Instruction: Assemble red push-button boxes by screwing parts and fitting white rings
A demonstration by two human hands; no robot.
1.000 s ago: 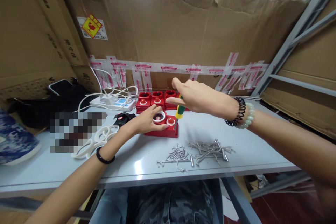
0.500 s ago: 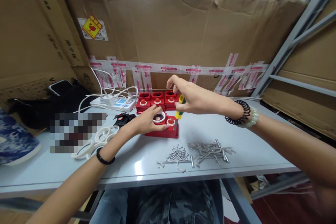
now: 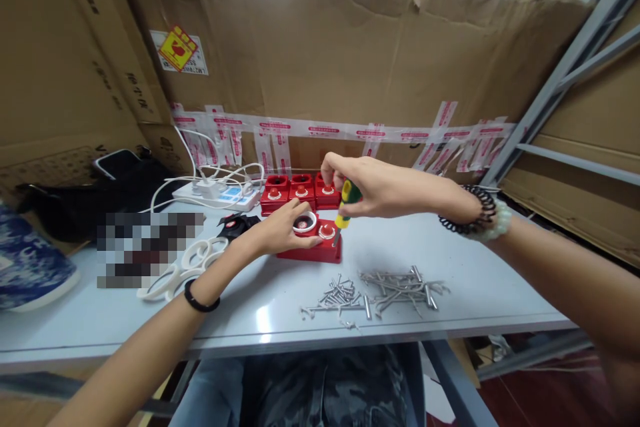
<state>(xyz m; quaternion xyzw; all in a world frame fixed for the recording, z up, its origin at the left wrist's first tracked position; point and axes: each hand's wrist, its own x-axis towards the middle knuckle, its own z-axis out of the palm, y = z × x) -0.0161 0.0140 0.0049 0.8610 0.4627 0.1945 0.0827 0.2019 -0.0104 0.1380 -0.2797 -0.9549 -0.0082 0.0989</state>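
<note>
A red plastic unit (image 3: 320, 252) lies on the grey table (image 3: 480, 280), with a white ring and a round button on top. My left hand (image 3: 280, 230) rests on its left side, fingers wrapped against it and steadying it. My right hand (image 3: 373, 185) is closed round the green and yellow handle of a screwdriver (image 3: 345, 203). The screwdriver stands nearly upright with its tip on the unit's right end.
Three more red units (image 3: 300, 192) line the cardboard wall behind. Several screws and nails (image 3: 377, 290) are scattered near the front edge. White plastic rings (image 3: 185, 267), a black part (image 3: 235, 225) and a white power strip with cables (image 3: 215, 195) lie to the left.
My right hand has turned on the screwdriver: the thumb that stuck out is now folded over the handle and the wrist has rolled. My left hand and the red unit have stayed put.
</note>
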